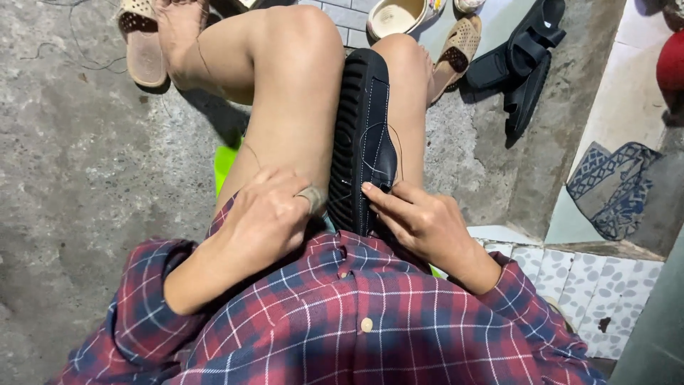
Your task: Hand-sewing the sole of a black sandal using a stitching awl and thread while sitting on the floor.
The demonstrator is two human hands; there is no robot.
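I note a bare concrete floor [78, 178] on the far left, with a beige perforated slipper [142, 43] on a foot at the top. The left hand [267, 217] rests on the left thigh, fingers curled shut, a tape-like band wound round one finger; a thin thread [214, 78] runs from it up across the leg. Whether it pinches that thread I cannot tell. Between the knees a black shoe [365, 142] stands on edge, its ridged sole facing left and white stitching showing along the upper. The right hand [420, 221] is closed against the shoe's near end, index finger pressed on the upper beside what looks like a needle; a loop of thread lies over the leather there. Below, red plaid shirt sleeves [356, 321] fill the foreground. Right of the knees lie a second beige slipper [456, 46], black sandals [527, 57], then a patterned blue cloth [613, 185] on the tiled step
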